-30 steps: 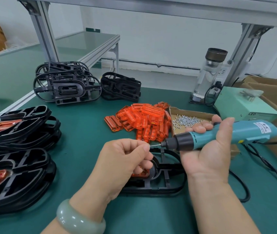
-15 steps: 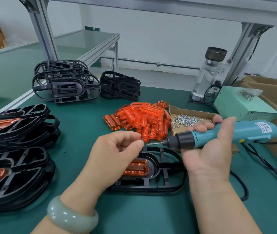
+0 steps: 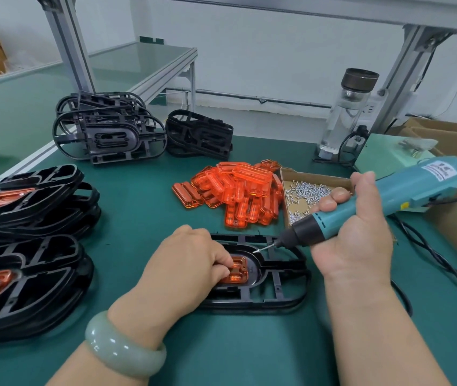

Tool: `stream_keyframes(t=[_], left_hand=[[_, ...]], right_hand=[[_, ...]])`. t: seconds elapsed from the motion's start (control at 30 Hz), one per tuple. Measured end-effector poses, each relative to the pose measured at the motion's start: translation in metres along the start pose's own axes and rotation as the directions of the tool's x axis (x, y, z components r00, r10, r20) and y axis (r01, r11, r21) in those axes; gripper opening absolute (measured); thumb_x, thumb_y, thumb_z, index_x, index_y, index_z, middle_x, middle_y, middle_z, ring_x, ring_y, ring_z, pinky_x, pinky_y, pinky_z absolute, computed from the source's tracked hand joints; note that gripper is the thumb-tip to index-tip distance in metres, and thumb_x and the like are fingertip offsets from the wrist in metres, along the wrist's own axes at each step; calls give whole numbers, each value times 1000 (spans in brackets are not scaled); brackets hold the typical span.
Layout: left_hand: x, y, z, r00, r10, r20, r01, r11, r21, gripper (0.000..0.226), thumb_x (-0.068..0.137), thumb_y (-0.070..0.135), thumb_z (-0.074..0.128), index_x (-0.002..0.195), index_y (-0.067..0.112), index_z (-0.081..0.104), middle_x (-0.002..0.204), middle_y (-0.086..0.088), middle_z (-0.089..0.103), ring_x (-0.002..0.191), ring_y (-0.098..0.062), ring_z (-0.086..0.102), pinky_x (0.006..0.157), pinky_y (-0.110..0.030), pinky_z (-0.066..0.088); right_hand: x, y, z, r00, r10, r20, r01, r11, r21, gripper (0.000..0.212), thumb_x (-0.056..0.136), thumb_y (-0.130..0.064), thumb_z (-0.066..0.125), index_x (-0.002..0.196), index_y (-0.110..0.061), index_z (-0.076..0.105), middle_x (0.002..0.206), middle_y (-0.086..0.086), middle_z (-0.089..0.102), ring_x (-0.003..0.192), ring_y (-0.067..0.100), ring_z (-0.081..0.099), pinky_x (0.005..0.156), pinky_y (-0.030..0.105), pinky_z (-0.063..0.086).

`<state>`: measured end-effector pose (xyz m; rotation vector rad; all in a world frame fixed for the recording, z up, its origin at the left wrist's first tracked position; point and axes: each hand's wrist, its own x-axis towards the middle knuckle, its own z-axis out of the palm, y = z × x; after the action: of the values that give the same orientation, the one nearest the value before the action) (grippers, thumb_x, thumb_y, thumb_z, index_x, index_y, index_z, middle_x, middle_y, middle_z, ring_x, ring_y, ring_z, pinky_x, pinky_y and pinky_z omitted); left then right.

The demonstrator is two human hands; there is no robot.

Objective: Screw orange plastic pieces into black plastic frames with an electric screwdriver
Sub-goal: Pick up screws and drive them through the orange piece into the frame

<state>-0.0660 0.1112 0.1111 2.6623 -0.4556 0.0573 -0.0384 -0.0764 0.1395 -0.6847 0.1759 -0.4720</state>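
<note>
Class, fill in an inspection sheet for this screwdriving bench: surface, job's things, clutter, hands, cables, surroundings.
Surface: green mat covers bench.
Job's things: black frame with orange piece seated; orange pile and screw tray behind; fitted frames left, empty frames at back.
Clutter: glass bottle, green power box, cardboard boxes at right.
Hands: left hand holds the orange piece down; right hand grips electric screwdriver, bit above the frame.
Cables: black cord trails right across the mat.
Surroundings: aluminium posts, neighbouring bench, white wall.
</note>
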Motion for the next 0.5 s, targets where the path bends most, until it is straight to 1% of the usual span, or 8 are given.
stream_keyframes(t=[0.07, 0.17, 0.2, 0.27, 0.3, 0.4, 0.5], left_hand=[[0, 2, 2, 1000, 7, 6, -7, 1000, 5, 17, 87, 38, 60, 100, 41, 70, 87, 15, 53, 91, -12, 40, 85, -28, 40], [-1, 3, 4, 1000, 11, 1, -11, 1000, 21, 18, 88, 39, 58, 101, 41, 69, 84, 15, 48, 92, -11, 39, 84, -26, 39], [-1, 2, 5, 1000, 12, -2, -12, 1000, 24, 18, 88, 39, 58, 102, 41, 69, 84, 15, 47, 91, -10, 38, 83, -26, 39], [-1, 1, 7, 1000, 16, -1, -16, 999, 31, 18, 89, 39, 57, 102, 41, 68, 84, 15, 46, 90, -9, 37, 82, -24, 37], [-1, 1, 7, 1000, 18, 0, -18, 999, 36, 18, 89, 39, 57, 102, 41, 68, 85, 15, 46, 90, -9, 37, 81, -23, 36], [0, 1, 8, 1000, 19, -1, -19, 999, 37, 18, 89, 38, 58, 102, 40, 69, 85, 14, 46, 91, -10, 40, 80, -22, 36], [0, 1, 8, 1000, 3, -7, -3, 1000, 18, 17, 89, 38, 58, 101, 40, 69, 88, 13, 49, 95, -11, 48, 79, -24, 40]], right_hand=[[-1, 1, 0, 1000, -6, 19, 6, 1000, -31, 21, 95, -30, 61, 80, -19, 52, 56, -6, 49, 45, 7, 46, 49, 18, 43], [-2, 2, 0, 998, -28, 50, 33, 995, -91, 16, 95, -27, 62, 87, -19, 51, 56, -5, 50, 45, 8, 47, 49, 19, 43], [-3, 3, 0, 997, -35, 62, 42, 993, -108, 15, 95, -26, 63, 86, -20, 53, 56, -5, 50, 44, 8, 47, 48, 19, 43], [-4, 4, 1, 995, -52, 85, 64, 988, -142, 22, 95, -26, 63, 74, -23, 58, 56, -5, 50, 44, 9, 47, 47, 19, 43], [-5, 4, 1, 993, -59, 102, 74, 985, -158, 23, 95, -26, 63, 73, -22, 57, 56, -5, 50, 44, 9, 47, 47, 19, 43], [-8, 7, 1, 983, -78, 167, 108, 978, -180, 17, 95, -24, 62, 82, -19, 53, 57, -5, 50, 45, 9, 47, 48, 20, 43], [-10, 10, 1, 972, -84, 221, 128, 973, -193, 13, 92, -25, 63, 84, -19, 54, 57, -4, 50, 46, 10, 48, 50, 22, 43]])
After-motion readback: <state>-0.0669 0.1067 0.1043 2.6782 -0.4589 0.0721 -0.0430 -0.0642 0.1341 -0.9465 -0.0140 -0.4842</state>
